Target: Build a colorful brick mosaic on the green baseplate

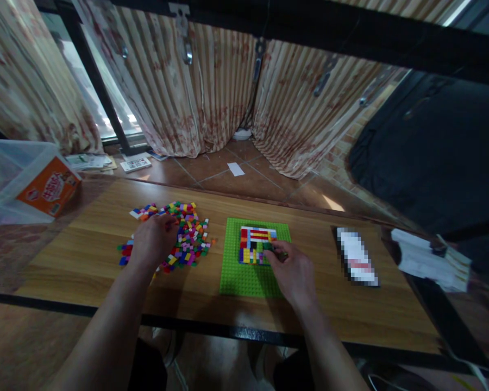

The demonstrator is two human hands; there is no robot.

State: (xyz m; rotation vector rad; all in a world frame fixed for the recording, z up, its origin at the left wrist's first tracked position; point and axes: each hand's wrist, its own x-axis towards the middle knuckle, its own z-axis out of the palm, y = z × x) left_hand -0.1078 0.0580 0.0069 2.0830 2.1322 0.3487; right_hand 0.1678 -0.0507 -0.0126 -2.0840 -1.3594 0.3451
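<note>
My left hand (155,241) hovers over the left part of a spread-out pile of small multicoloured toy bricks (189,247). Its fingers are pinched together, and whatever they may hold is hidden. A bright green studded baseplate (242,282) lies on the table to the right of the pile. On it sits a low, roughly rectangular build of bricks (252,255) in red, white, blue, yellow and purple. My right hand (293,269) reaches over the build's right side, thumb and finger closed on a dark green brick (268,246) at the build.
Everything rests on a wooden table (98,233) with a dark edge. A blurred-out phone-like object (357,258) lies to the right, with papers (427,258) beyond it. A clear plastic box (16,179) with an orange label stands at the far left. Curtains (204,87) hang behind.
</note>
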